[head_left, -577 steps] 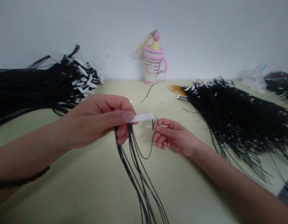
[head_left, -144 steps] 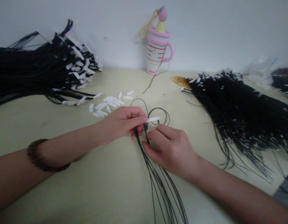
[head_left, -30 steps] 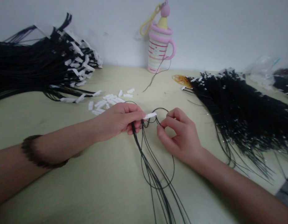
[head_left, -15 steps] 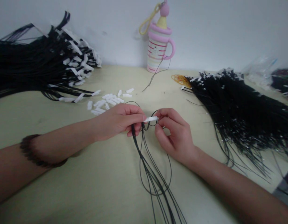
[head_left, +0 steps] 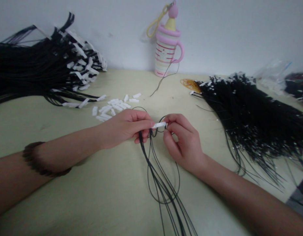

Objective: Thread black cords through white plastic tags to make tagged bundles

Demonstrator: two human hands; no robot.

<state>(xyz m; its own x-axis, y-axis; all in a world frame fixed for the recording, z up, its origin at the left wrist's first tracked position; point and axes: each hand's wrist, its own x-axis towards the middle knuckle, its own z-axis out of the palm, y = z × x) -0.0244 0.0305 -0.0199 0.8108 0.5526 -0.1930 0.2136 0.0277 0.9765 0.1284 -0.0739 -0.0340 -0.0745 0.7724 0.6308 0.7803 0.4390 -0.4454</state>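
Observation:
My left hand [head_left: 131,127] pinches one end of a small white plastic connector [head_left: 159,125] between thumb and forefinger. Several thin black wires [head_left: 155,175] pass through the same hand and hang down toward the table's near edge. At the connector's other end is my right hand [head_left: 183,141], its fingertips closed around a black wire end [head_left: 165,127]. Whether that end sits inside the connector I cannot tell. One wire makes a wide loop below the two hands.
Loose white connectors [head_left: 114,106] lie beyond my left wrist. A large bundle of black wires with white ends [head_left: 30,68] fills the left back, another wire bundle [head_left: 261,114] the right. A pink-and-white cup [head_left: 164,49] stands by the wall, near a clear plastic bag [head_left: 273,77].
Almost nothing differs. Both hands keep their hold at the connector, and my left forearm has shifted very slightly to the right.

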